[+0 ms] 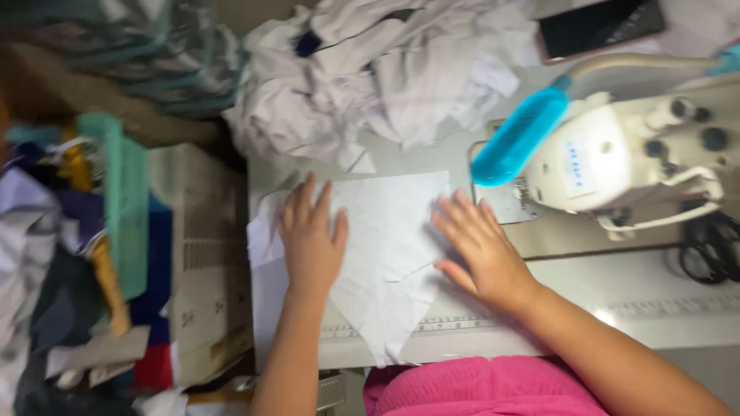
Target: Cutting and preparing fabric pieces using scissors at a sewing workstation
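A flat piece of white fabric [385, 231] lies on the sewing table [617, 300], its lower corner hanging over the front edge. My left hand [311, 239] rests flat on the left part of the fabric, fingers spread. My right hand [482, 250] presses flat on the fabric's right edge, fingers apart, just in front of the white sewing machine [617, 154]. Neither hand grips anything.
A heap of white fabric pieces [370, 77] sits at the back of the table. A blue lamp head [518, 137] hangs over the needle area. Black scissors [709, 246] lie at right, a dark phone [601, 27] behind. Baskets and mixed cloth crowd the left.
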